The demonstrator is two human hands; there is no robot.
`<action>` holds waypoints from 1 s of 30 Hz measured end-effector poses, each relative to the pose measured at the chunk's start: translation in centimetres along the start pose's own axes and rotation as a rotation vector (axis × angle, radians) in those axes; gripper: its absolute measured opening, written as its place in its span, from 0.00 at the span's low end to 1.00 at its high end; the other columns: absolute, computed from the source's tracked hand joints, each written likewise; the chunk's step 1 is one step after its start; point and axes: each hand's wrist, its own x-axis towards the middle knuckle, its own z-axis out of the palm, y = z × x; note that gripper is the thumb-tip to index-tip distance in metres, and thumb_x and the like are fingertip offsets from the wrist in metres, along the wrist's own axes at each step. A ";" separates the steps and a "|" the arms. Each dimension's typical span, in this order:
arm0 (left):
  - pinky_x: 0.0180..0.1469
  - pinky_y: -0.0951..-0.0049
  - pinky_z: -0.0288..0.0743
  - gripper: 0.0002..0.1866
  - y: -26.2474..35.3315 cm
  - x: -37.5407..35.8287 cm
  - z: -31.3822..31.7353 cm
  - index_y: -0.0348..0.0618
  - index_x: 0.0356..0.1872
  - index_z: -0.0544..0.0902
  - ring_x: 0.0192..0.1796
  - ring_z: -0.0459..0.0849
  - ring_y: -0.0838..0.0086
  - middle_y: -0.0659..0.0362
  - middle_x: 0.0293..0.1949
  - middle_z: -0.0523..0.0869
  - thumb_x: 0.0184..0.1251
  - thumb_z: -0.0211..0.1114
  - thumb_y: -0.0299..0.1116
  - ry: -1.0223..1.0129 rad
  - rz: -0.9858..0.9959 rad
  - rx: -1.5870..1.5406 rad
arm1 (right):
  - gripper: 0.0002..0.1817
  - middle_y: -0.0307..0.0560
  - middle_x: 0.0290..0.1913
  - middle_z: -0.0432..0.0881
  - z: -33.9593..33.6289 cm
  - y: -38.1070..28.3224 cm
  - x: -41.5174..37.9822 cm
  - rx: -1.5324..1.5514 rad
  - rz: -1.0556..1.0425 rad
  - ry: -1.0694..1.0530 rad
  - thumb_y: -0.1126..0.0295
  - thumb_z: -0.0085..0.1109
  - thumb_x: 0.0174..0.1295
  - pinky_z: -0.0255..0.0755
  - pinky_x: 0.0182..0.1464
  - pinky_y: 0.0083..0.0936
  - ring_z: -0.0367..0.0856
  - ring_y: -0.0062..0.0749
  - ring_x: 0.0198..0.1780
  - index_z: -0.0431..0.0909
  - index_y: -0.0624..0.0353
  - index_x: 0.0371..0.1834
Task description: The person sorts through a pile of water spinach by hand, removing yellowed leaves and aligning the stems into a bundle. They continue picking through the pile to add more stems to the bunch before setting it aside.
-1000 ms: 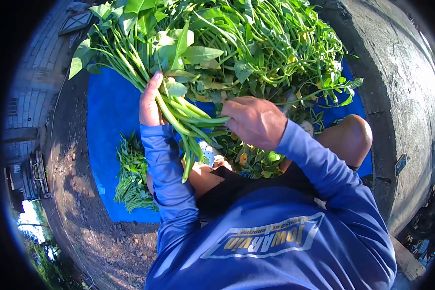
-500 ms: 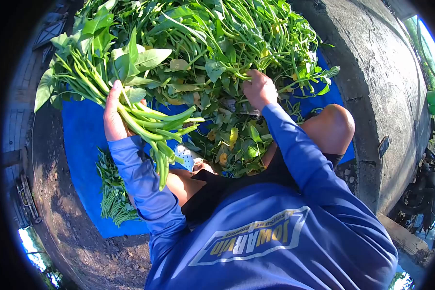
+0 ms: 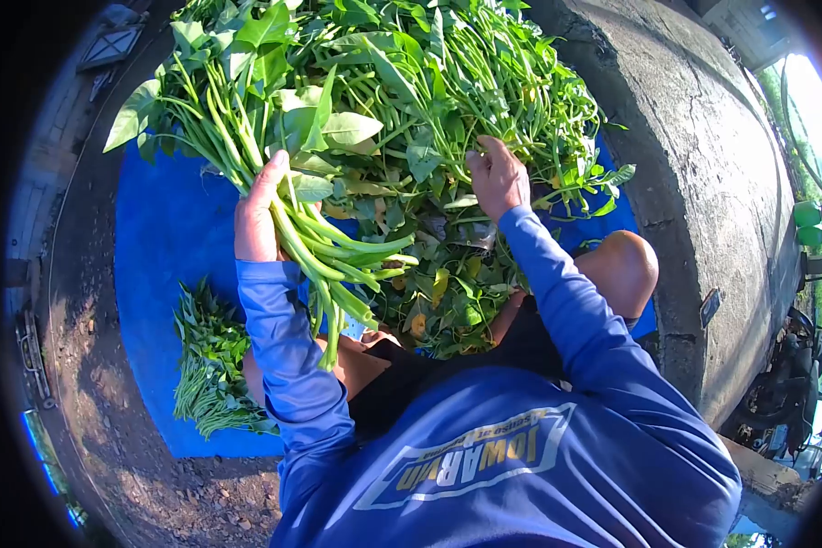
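My left hand is closed around a thick bunch of water spinach. The bunch's leaves fan out to the upper left, and its pale cut stem ends point down and right, over my lap. At the near edge of a large pile of water spinach, my right hand hovers with thumb and forefinger apart. No stem shows between those fingers, though the palm side is partly hidden. Loose leaves, some yellowing, lie below that hand, between my legs.
Under the greens spreads a blue tarp. On its left part lies a smaller heap of bundled greens. A concrete block or ledge rises along the right side. Bare soil borders the tarp at left.
My right hand has come away from the stems it was pinching at the pile, and its fingers have parted. The view has shifted; my left hand still grips the bunch, now nearer the middle.
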 end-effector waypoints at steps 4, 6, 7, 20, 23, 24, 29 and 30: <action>0.31 0.70 0.84 0.17 -0.6 -0.2 -0.3 0.43 0.43 0.85 0.27 0.87 0.72 0.57 0.32 0.89 0.72 0.74 0.47 0.045 0.060 0.084 | 0.14 0.56 0.42 0.90 2.2 1.3 1.0 0.017 -0.134 -0.023 0.64 0.64 0.67 0.82 0.51 0.37 0.90 0.48 0.44 0.89 0.60 0.49; 0.31 0.70 0.83 0.18 -0.6 -0.6 0.1 0.42 0.42 0.85 0.27 0.87 0.71 0.57 0.31 0.89 0.72 0.75 0.48 0.019 0.077 0.066 | 0.18 0.58 0.48 0.91 2.6 1.4 2.3 0.009 0.014 -0.221 0.59 0.65 0.63 0.82 0.56 0.42 0.90 0.54 0.49 0.90 0.57 0.50; 0.30 0.70 0.83 0.18 -0.5 -0.8 0.2 0.42 0.42 0.85 0.26 0.87 0.71 0.56 0.31 0.89 0.71 0.75 0.48 0.005 0.085 0.058 | 0.19 0.58 0.49 0.91 2.5 1.4 3.1 0.014 0.091 -0.327 0.58 0.65 0.62 0.82 0.57 0.41 0.90 0.53 0.50 0.91 0.57 0.51; 0.28 0.73 0.82 0.17 -0.2 -0.8 0.2 0.46 0.45 0.86 0.29 0.89 0.74 0.60 0.33 0.90 0.72 0.74 0.48 0.032 0.023 0.037 | 0.09 0.35 0.48 0.87 -8.8 -2.0 10.5 0.791 0.344 -0.731 0.66 0.62 0.76 0.78 0.49 0.27 0.84 0.20 0.45 0.82 0.55 0.54; 0.33 0.73 0.84 0.15 -0.4 -0.7 -0.2 0.46 0.48 0.87 0.32 0.89 0.74 0.62 0.36 0.90 0.71 0.75 0.45 -0.054 0.031 -0.012 | 0.15 0.38 0.51 0.86 -11.5 -4.5 10.4 0.934 0.323 -0.767 0.69 0.64 0.75 0.80 0.49 0.30 0.85 0.22 0.51 0.79 0.58 0.62; 0.34 0.73 0.84 0.14 -0.6 -0.8 0.1 0.46 0.48 0.87 0.33 0.89 0.75 0.62 0.38 0.90 0.71 0.75 0.43 -0.051 0.054 -0.021 | 0.17 0.38 0.51 0.86 -11.9 -4.5 10.3 0.968 0.311 -0.764 0.69 0.64 0.75 0.81 0.49 0.31 0.85 0.23 0.51 0.78 0.59 0.63; 0.40 0.73 0.83 0.16 -1.8 0.8 -1.4 0.39 0.51 0.89 0.37 0.89 0.76 0.59 0.42 0.91 0.69 0.77 0.37 -0.005 0.221 0.067 | 0.20 0.39 0.49 0.87 -12.6 -5.0 12.1 0.475 0.037 -0.666 0.67 0.67 0.70 0.84 0.49 0.33 0.88 0.27 0.49 0.81 0.61 0.63; 0.38 0.74 0.82 0.15 -1.4 -0.1 -0.8 0.40 0.51 0.88 0.36 0.89 0.77 0.61 0.42 0.91 0.71 0.75 0.38 -0.010 0.163 0.057 | 0.20 0.39 0.49 0.87 -12.7 -4.5 12.9 0.173 -0.046 -0.608 0.66 0.68 0.69 0.84 0.49 0.32 0.88 0.27 0.48 0.82 0.61 0.62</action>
